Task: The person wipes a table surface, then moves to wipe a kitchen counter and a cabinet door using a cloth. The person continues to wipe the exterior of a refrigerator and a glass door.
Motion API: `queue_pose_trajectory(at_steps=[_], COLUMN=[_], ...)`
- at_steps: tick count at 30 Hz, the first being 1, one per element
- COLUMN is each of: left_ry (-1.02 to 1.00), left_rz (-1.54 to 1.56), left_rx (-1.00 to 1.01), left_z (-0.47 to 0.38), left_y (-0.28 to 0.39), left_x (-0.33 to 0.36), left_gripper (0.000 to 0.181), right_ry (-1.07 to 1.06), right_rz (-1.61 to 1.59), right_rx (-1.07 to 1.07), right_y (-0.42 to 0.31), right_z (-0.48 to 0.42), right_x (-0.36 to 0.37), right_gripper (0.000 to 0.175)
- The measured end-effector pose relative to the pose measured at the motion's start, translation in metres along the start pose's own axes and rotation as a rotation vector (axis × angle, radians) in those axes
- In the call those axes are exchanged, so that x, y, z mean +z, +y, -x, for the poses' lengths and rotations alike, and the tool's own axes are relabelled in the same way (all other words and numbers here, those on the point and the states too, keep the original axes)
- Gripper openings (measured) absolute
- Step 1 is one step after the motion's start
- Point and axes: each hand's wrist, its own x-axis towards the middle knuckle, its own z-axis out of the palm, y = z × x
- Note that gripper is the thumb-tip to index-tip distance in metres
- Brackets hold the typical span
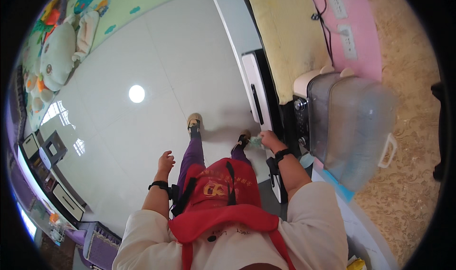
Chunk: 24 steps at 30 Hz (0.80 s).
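Observation:
My right hand (269,140) is closed on a small greenish-white cloth (256,141), which hangs from the fingers beside the cabinet front. Right behind that hand are white drawer fronts with dark handles, one of them the drawer front (253,88). My left hand (166,162) hangs over the floor to the left of my legs, fingers apart and slightly curled, holding nothing. A red apron (221,184) covers my front, and both wrists carry black bands.
At right, a clear plastic-covered case (349,117) stands on the cabinet beside a yellow cloth (285,35). Power strips (347,42) and cables run along the pink wall panel. At left are a plush toy (60,56), a grey stool (53,149) and a low cabinet (67,202).

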Motion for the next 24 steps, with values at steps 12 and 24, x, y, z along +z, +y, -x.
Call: queue_pose_trajectory(at_steps=[12, 24], left_ry=[0.003, -0.519], left_rz=[0.114, 0.448], left_rx=[0.238, 0.219], left_z=[-0.005, 0.064], left_y=[0.136, 0.417], left_x=[-0.057, 0.009], left_gripper=[0.039, 0.051], right_ry=[0.328, 0.462], right_rz=[-0.306, -0.449], right_rx=[-0.206, -0.667], right_y=[-0.211, -0.332], right_z=[-0.034, -0.078], right_x=[-0.093, -0.185], right_gripper=[0.027, 0.030])
